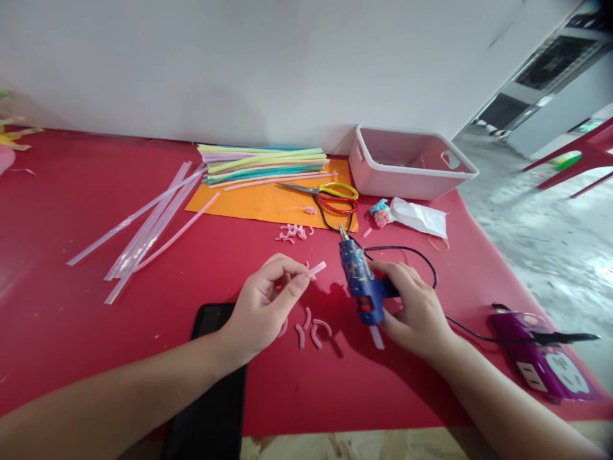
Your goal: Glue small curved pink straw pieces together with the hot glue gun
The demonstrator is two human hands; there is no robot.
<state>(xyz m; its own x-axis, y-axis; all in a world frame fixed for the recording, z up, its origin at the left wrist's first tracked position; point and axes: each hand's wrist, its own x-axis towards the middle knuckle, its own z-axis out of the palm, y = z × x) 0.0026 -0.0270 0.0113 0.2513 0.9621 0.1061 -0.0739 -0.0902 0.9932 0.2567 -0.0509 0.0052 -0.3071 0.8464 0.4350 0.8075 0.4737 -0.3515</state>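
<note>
My left hand [268,300] pinches a short pink straw piece [317,269] between thumb and fingers, held just above the red table [71,306]. My right hand [414,306] grips a blue hot glue gun [360,284], nozzle pointing away from me, a clear glue stick [377,337] poking out of its back. The straw piece sits a little left of the nozzle, not touching it. Several curved pink straw bits [311,329] lie on the table below my left hand.
Clear glue sticks [143,230] lie at left. Coloured straws [263,165], orange paper [258,201], scissors [330,195], more pink bits [292,233], a white bin [412,163], a black phone [211,396] and a purple power strip [541,354] are around.
</note>
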